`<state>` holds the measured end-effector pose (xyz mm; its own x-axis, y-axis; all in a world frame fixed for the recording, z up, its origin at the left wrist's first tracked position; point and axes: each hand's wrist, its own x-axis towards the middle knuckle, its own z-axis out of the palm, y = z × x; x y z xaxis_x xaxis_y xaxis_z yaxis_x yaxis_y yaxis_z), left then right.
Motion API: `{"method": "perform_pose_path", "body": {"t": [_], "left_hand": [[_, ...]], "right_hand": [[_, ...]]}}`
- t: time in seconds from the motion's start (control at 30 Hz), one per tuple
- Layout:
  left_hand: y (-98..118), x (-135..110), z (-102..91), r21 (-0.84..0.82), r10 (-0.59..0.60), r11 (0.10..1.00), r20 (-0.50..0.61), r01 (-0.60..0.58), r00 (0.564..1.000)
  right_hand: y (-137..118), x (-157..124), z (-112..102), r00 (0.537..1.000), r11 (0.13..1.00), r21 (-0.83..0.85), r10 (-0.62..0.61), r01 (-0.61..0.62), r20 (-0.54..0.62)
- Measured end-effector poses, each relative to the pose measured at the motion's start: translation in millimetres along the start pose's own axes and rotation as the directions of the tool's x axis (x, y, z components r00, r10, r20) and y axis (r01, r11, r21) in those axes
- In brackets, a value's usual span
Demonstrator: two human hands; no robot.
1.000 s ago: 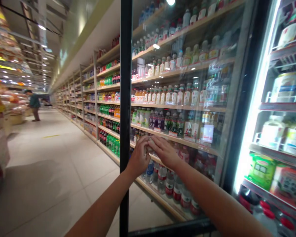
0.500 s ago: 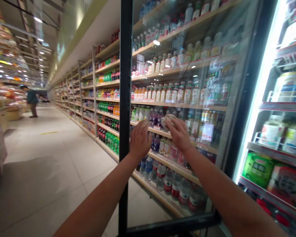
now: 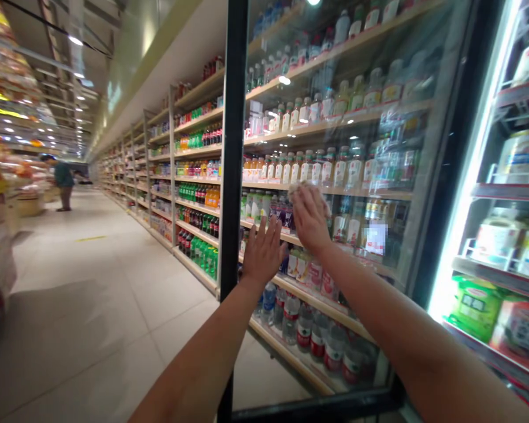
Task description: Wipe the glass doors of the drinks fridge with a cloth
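Note:
A glass cooler door (image 3: 317, 170) in a black frame stands swung out in front of me. My right hand (image 3: 309, 216) presses a crumpled pale cloth (image 3: 324, 202) against the pane near its middle, fingers pointing up over it. Just left of it and lower, my left hand (image 3: 263, 251) lies against the glass with fingers spread, holding nothing. The door's left frame bar (image 3: 234, 147) runs upright beside my left hand. Bottles on shelves show through the pane, partly hidden by both hands.
On the right is the lit cooler, with jars (image 3: 496, 235) on wire-fronted shelves and a green pack (image 3: 475, 306) lower down. Long drink shelves (image 3: 196, 176) recede to the left. A person (image 3: 63, 183) stands far down the tiled aisle (image 3: 92, 294).
My right hand has slid the cloth upward on the glass. My left hand stays on the pane, its fingers now more spread. The whole view has shifted slightly.

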<state>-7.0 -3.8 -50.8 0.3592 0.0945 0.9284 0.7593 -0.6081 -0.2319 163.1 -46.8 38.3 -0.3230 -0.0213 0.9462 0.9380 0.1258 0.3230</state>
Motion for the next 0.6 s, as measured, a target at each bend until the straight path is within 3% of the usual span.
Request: {"method": "perform_pose_path", "body": {"t": [0.1, 0.2, 0.3, 0.47, 0.6], "left_hand": [[-0.3, 0.2, 0.6, 0.000, 0.002, 1.000, -0.012, -0.002, 1.000], [-0.9, 0.2, 0.1, 0.000, 0.005, 1.000, -0.018, -0.005, 1.000], [-1.5, -0.1, 0.2, -0.015, 0.002, 1.000, -0.005, -0.002, 1.000], [-2.4, -0.9, 3.2, -0.042, 0.000, 0.999, -0.005, 0.000, 1.000], [-2.9, -0.7, 5.7, -0.070, -0.002, 0.998, -0.022, 0.000, 1.000]], "right_hand": [[-5.2, 18.3, 13.1, 0.991, 0.995, 0.043, -0.097, 0.094, 0.091], [1.0, 49.7, 24.9, 0.997, 0.993, 0.091, 0.075, -0.073, -0.019], [-6.0, 68.3, 35.5, 0.968, 0.965, 0.135, 0.236, -0.223, -0.085], [-25.2, 66.9, 37.4, 0.990, 0.995, 0.073, 0.050, -0.060, 0.131], [-14.1, 67.1, 30.3, 0.991, 0.997, 0.054, 0.055, -0.062, 0.122]]}}
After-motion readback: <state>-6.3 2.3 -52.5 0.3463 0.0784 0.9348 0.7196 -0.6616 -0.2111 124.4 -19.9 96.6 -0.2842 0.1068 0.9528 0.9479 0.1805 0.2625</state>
